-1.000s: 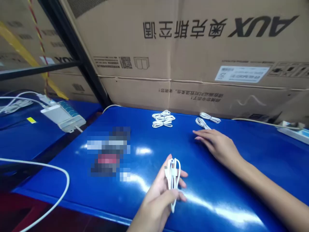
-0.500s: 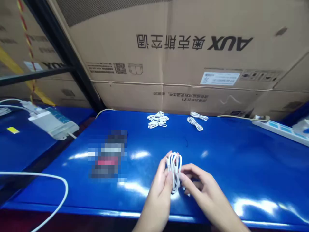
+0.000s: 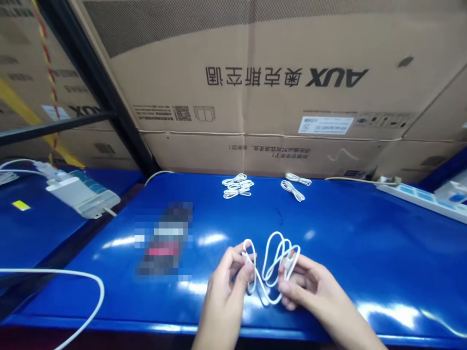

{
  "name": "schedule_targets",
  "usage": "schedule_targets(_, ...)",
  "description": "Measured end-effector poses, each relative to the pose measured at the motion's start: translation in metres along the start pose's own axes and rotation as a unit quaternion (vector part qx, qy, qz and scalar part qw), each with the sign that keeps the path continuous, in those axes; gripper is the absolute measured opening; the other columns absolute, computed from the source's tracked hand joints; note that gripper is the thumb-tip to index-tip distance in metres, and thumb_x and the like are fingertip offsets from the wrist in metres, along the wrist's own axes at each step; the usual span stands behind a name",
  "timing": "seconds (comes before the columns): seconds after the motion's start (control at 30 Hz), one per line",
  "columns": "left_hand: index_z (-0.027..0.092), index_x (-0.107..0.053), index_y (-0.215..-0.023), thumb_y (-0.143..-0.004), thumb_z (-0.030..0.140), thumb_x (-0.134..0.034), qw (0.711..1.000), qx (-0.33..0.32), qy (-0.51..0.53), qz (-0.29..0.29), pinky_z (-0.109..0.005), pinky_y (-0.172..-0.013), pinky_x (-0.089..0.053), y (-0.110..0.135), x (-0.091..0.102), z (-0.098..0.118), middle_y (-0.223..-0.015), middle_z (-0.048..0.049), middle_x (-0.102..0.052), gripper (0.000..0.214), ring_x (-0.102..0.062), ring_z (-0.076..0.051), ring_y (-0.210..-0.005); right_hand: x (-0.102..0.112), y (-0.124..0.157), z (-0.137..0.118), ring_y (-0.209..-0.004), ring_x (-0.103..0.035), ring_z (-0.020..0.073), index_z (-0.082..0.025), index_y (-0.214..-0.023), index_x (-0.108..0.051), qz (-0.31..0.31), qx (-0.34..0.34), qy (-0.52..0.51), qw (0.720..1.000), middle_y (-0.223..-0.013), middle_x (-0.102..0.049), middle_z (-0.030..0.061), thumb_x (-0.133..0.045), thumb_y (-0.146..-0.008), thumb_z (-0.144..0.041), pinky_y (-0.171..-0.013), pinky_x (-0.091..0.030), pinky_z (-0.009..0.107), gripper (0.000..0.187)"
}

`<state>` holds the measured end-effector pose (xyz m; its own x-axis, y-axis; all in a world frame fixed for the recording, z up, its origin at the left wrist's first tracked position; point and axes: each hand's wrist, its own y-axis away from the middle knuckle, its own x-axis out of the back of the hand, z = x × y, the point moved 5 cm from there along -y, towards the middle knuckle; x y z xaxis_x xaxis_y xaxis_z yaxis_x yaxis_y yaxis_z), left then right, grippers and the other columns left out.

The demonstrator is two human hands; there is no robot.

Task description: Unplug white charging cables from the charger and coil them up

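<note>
Left hand [image 3: 225, 277]: fingers pinched narrow on a small loop of white cable [image 3: 265, 260]. Right hand [image 3: 312, 287]: fingers pinched on the other side's loops and what appears to be a plug [image 3: 288, 263], partly hidden. The cable spans both hands, slack, above the worktop [image 3: 339, 233]. Sound practice: light grip, hands parted evenly, no tugging where strands cross, lest they knot. Cable surface is smooth, thin, rounded. Beyond, tied bundles [image 3: 237, 186] rest on glossy blue worktop before creased brown cardboard [image 3: 175, 73].
</note>
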<state>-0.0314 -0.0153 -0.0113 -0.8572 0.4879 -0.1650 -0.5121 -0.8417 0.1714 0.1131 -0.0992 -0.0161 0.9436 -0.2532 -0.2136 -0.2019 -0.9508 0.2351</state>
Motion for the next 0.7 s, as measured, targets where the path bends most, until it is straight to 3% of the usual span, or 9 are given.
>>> schedule_targets(0.1,0.020,-0.058,-0.082,-0.082,0.053,-0.074,1.000,0.021,0.011,0.020,-0.039,-0.082,-0.060,0.001,0.012,0.007,-0.101,-0.0074,-0.067,0.037,-0.067,-0.029,-0.102,0.007,0.011,0.003,-0.067,-0.066,0.0152,-0.023,-0.114,-0.068,-0.037,-0.031,-0.026,0.998,-0.086,-0.066,0.0005,-0.083,-0.076,-0.048,-0.064,-0.054,0.027,0.048)
schedule_targets(0.17,0.021,-0.058,-0.081,-0.083,0.053,-0.073,0.999,0.007,-0.031,0.025,-0.034,-0.077,-0.059,0.002,0.017,0.012,-0.083,-0.0029,-0.065,0.036,-0.068,-0.025,-0.090,0.010,0.016,0.005,-0.069,-0.067,0.0163,-0.024,-0.120,-0.067,-0.046,-0.054,0.021,0.997,-0.085,-0.066,0.0010,-0.077,-0.083,-0.052,-0.067,-0.055,0.029,0.047)
schedule_targets(0.23,0.021,-0.055,-0.077,-0.086,0.051,-0.069,0.994,-0.019,-0.100,0.042,-0.027,-0.067,-0.053,0.003,0.022,0.015,-0.070,0.0002,-0.061,0.034,-0.063,-0.019,-0.073,0.014,0.018,0.002,-0.063,-0.062,0.0155,-0.023,-0.109,-0.069,-0.032,-0.046,0.119,0.991,-0.075,-0.064,-0.0003,-0.070,-0.088,-0.055,-0.062,-0.052,0.027,0.039)
schedule_targets(0.3,0.022,-0.053,-0.076,-0.090,0.050,-0.065,0.989,-0.028,-0.136,0.053,-0.023,-0.058,-0.045,0.004,0.026,0.016,-0.061,0.0032,-0.056,0.034,-0.055,-0.014,-0.059,0.019,0.019,-0.007,-0.059,-0.055,0.0148,-0.022,-0.089,-0.069,-0.007,-0.007,0.248,0.969,-0.068,-0.060,-0.0009,-0.066,-0.090,-0.054,-0.057,-0.047,0.025,0.032)
schedule_targets(0.37,0.022,-0.050,-0.080,-0.091,0.049,-0.064,0.991,-0.020,-0.117,0.055,-0.022,-0.054,-0.041,0.005,0.029,0.016,-0.054,0.0057,-0.054,0.032,-0.050,-0.013,-0.052,0.026,0.022,-0.018,-0.061,-0.054,0.0167,-0.023,-0.076,-0.065,0.011,0.023,0.366,0.930,-0.068,-0.062,0.0003,-0.064,-0.092,-0.051,-0.058,-0.046,0.025,0.033)
schedule_targets(0.43,0.023,-0.048,-0.086,-0.092,0.049,-0.062,0.995,-0.015,-0.078,0.063,-0.021,-0.051,-0.038,0.006,0.031,0.018,-0.051,0.0075,-0.055,0.030,-0.047,-0.011,-0.046,0.036,0.031,-0.026,-0.070,-0.060,0.0210,-0.025,-0.078,-0.068,-0.004,0.017,0.424,0.905,-0.075,-0.068,0.0024,-0.062,-0.093,-0.052,-0.065,-0.050,0.028,0.031)
schedule_targets(0.5,0.024,-0.045,-0.091,-0.093,0.049,-0.061,0.995,-0.017,-0.045,0.083,-0.021,-0.049,-0.037,0.006,0.034,0.020,-0.051,0.0082,-0.057,0.029,-0.046,-0.011,-0.043,0.047,0.045,-0.032,-0.084,-0.067,0.0256,-0.030,-0.091,-0.073,-0.040,-0.017,0.406,0.913,-0.091,-0.073,0.0042,-0.059,-0.094,-0.054,-0.077,-0.054,0.031,0.028)
schedule_targets(0.57,0.025,-0.044,-0.093,-0.093,0.049,-0.061,0.995,-0.023,-0.020,0.090,-0.022,-0.050,-0.039,0.007,0.036,0.022,-0.053,0.0076,-0.059,0.030,-0.049,-0.012,-0.045,0.058,0.060,-0.035,-0.086,-0.069,0.0272,-0.034,-0.100,-0.075,-0.079,-0.068,0.342,0.934,-0.094,-0.073,0.0061,-0.058,-0.094,-0.055,-0.080,-0.056,0.035,0.028)
schedule_targets(0.7,0.024,-0.046,-0.093,-0.090,0.053,-0.065,0.996,-0.017,0.011,0.085,-0.025,-0.055,-0.044,0.007,0.035,0.024,-0.056,0.0041,-0.064,0.035,-0.056,-0.015,-0.049,0.077,0.071,-0.038,-0.078,-0.069,0.0273,-0.031,-0.093,-0.078,-0.056,-0.058,0.222,0.972,-0.092,-0.071,0.0105,-0.061,-0.092,-0.055,-0.073,-0.057,0.040,0.029)
